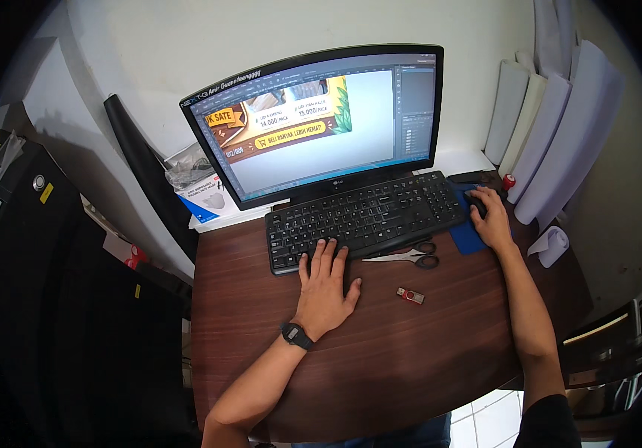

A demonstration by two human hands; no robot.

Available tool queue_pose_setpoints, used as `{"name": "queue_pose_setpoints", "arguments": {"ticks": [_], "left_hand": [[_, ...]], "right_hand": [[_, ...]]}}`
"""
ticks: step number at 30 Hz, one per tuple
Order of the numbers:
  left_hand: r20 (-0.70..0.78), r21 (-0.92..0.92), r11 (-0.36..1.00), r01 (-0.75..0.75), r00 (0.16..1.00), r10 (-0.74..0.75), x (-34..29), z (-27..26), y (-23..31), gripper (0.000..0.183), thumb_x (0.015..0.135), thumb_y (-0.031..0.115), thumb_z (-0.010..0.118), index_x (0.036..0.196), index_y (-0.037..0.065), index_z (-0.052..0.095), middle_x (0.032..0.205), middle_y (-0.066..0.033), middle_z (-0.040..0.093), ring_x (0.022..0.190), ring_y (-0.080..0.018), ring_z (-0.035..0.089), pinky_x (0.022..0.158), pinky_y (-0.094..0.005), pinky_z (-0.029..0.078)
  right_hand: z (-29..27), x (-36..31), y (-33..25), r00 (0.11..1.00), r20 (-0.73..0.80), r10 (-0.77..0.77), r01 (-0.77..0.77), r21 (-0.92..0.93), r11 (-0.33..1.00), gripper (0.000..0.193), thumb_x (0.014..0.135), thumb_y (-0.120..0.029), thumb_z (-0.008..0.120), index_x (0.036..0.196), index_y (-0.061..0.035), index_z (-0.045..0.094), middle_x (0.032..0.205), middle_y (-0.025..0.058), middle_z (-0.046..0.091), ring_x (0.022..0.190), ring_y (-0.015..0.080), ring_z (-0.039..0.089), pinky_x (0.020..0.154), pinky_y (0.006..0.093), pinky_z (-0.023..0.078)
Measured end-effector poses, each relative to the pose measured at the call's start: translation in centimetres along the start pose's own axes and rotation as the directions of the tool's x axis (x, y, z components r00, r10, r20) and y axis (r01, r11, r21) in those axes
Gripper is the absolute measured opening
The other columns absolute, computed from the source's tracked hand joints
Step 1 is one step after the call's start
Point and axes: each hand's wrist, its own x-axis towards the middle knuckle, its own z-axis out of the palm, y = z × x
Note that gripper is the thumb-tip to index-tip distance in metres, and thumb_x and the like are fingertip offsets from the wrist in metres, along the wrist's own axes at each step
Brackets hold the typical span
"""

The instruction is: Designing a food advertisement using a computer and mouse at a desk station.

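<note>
My left hand lies with outstretched fingers at the lower left edge of a black keyboard, fingertips on its bottom keys. A black digital watch is on that wrist. My right hand is wrapped over a dark computer mouse on a blue mouse pad; the fingers hide part of the mouse. Behind the keyboard a monitor displays a brown and yellow food poster in an editing program. Scissors with black handles lie just below the keyboard, and a red and silver USB stick rests nearer to me.
Several white paper rolls lean against the wall at the right, with a small roll on the desk's right edge. A face mask box stands left of the monitor. A large black machine fills the left side beside the brown desk.
</note>
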Motion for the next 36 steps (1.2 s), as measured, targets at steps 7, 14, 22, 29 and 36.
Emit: {"name": "queue_pose_setpoints", "arguments": {"ticks": [7,14,22,29,36], "left_hand": [[0.012,0.001,1.000,0.008,1.000,-0.008,0.00,0.06,-0.02,0.068,0.095,0.033,0.065,0.152,0.002,0.045,0.161,-0.0232,0.038,0.156,-0.0403,0.025,0.124,-0.0618,0.017],[0.008,0.013,1.000,0.002,1.000,-0.002,-0.01,-0.01,0.01,0.068,0.095,0.033,0.065,0.152,0.002,0.045,0.161,-0.0233,0.037,0.156,-0.0405,0.025,0.123,-0.0616,0.018],[0.011,-0.008,1.000,0.003,1.000,-0.003,-0.03,0.03,0.01,0.068,0.095,0.031,0.066,0.153,0.002,0.044,0.161,-0.0233,0.036,0.156,-0.0407,0.024,0.123,-0.0616,0.019],[0.010,-0.020,1.000,0.014,1.000,-0.014,-0.03,0.08,-0.05,0.069,0.095,0.031,0.067,0.152,0.001,0.043,0.162,-0.0234,0.036,0.156,-0.0411,0.024,0.122,-0.0619,0.020],[0.010,-0.015,1.000,0.015,1.000,-0.015,-0.04,0.16,-0.08,0.070,0.095,0.032,0.067,0.153,0.001,0.043,0.162,-0.0236,0.035,0.156,-0.0413,0.024,0.122,-0.0618,0.020]], "right_hand": [[0.10,-0.02,0.22,1.000,0.003,-0.004,0.004,-0.008,1.000,0.038,0.089,-0.006,0.070,0.127,-0.0020,0.068,0.136,0.0198,0.063,0.130,0.0392,0.058,0.111,0.0440,0.047],[-0.03,0.01,0.01,1.000,0.001,-0.011,0.011,0.007,1.000,0.037,0.090,-0.006,0.070,0.126,-0.0017,0.068,0.136,0.0197,0.063,0.130,0.0389,0.058,0.112,0.0438,0.046],[-0.08,0.01,-0.08,1.000,0.007,-0.007,0.007,-0.008,1.000,0.037,0.090,-0.006,0.069,0.127,-0.0018,0.068,0.137,0.0201,0.062,0.130,0.0391,0.058,0.112,0.0437,0.046],[-0.10,-0.04,-0.15,1.000,0.007,-0.003,0.003,-0.009,1.000,0.038,0.090,-0.007,0.070,0.128,-0.0022,0.068,0.137,0.0193,0.062,0.130,0.0389,0.058,0.112,0.0438,0.047],[-0.11,0.00,-0.02,1.000,0.009,0.000,0.000,-0.010,1.000,0.038,0.090,-0.007,0.070,0.128,-0.0028,0.068,0.138,0.0186,0.062,0.131,0.0386,0.058,0.111,0.0437,0.047]]}}
